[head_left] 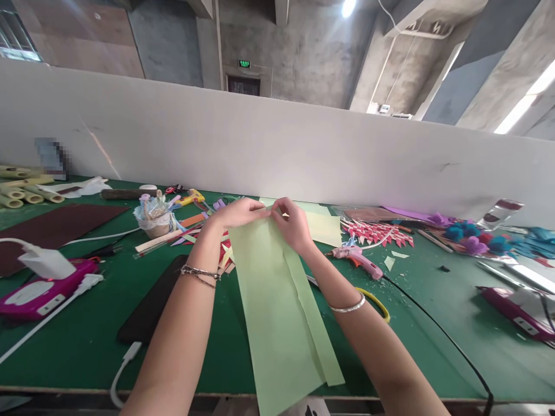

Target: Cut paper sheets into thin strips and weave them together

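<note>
On my feed, near the centre of the frame, the left hand point(245, 213) has its fingers close together, gripping the far edge of a long, pale green paper sheet point(272, 300). Just beside it, the right hand point(295, 224) makes a narrow pinch on the same edge, thumb and forefinger curled in. I cannot tell whether the two sets of fingertips touch. The sheet runs from there to the bottom of the frame, past the near edge of the green counter point(226, 361), with what looks like a narrow folded flap point(309, 315) along its right side.

To work this edge well, I would anchor it with the left hand and let the right press in small, even pinches, so the paper does not pucker. The flap's loose edge looks slightly wavy, so light tension along the sheet should help.

Right of the sheet, a yellow-handled tool point(378, 305), probably scissors, lies partly behind the right forearm, with a pink glue gun point(362, 260) farther up; I would keep the paper clear of both. On the left, a flat black rectangular device point(151, 303) lies partly behind the left forearm.
</note>
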A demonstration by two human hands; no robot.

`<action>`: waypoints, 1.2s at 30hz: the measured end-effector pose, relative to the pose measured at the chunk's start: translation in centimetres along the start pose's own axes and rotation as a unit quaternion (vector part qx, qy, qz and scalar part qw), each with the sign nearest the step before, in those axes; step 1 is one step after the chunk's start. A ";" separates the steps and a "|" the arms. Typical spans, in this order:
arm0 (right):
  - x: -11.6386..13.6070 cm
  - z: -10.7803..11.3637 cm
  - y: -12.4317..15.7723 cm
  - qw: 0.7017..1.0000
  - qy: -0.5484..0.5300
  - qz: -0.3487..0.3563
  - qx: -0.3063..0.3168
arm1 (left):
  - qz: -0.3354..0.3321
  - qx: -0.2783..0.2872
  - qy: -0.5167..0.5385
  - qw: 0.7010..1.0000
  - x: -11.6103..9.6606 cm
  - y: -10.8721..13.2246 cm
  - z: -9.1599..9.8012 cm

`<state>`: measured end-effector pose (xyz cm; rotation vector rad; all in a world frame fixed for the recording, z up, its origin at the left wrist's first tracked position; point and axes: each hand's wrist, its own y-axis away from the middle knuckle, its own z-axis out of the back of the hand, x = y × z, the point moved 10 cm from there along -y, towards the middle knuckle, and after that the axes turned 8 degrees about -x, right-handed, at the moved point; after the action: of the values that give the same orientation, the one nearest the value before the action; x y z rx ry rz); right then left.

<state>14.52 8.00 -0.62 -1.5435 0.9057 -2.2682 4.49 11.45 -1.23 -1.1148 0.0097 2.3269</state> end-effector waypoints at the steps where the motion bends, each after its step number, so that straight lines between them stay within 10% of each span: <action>1: -0.4 -0.1 -0.1 1.000 -0.002 -0.005 0.000 | 0.005 0.010 -0.003 1.000 0.2 0.1 0.1; 22: -3.3 -3.7 1.9 0.981 -0.057 -0.142 0.116 | -0.011 -0.221 -0.066 0.973 0.9 -0.2 4.6; 36: -1.1 1.0 -0.3 0.993 0.057 -0.077 0.068 | -0.065 -0.150 -0.104 0.981 -0.4 -0.3 2.9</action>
<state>15.91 8.48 -1.04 -1.4859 0.6627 -2.4910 2.79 12.23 1.04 -0.9684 -0.4912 2.3644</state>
